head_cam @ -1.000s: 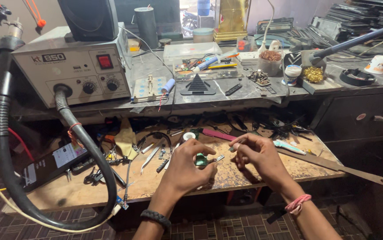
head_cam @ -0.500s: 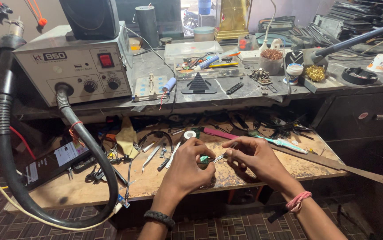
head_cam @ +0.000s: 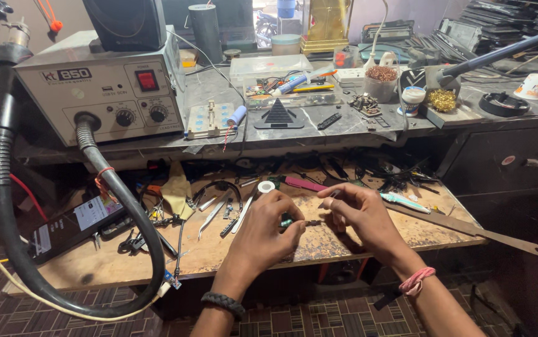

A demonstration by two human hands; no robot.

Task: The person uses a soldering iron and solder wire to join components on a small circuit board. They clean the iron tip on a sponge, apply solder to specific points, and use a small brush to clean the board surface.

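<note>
- The left hand [head_cam: 262, 232] is pinching a small green-and-dark part [head_cam: 289, 222] at its fingertips, just above the wooden worktop [head_cam: 219, 253].
- The part's long axis is running left-right, its free end pointing toward the right hand [head_cam: 359, 212].
- The right hand is closing its fingertips on that end.

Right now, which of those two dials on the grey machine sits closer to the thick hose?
The left dial; it sits right beside the hose socket, whereas the right dial lies farther along.

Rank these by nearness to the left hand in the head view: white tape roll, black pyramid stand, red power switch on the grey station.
1. White tape roll, on the wooden board just above the left hand.
2. Black pyramid stand, on the upper shelf, straight ahead.
3. Red power switch, on the grey station, far upper left.
</note>
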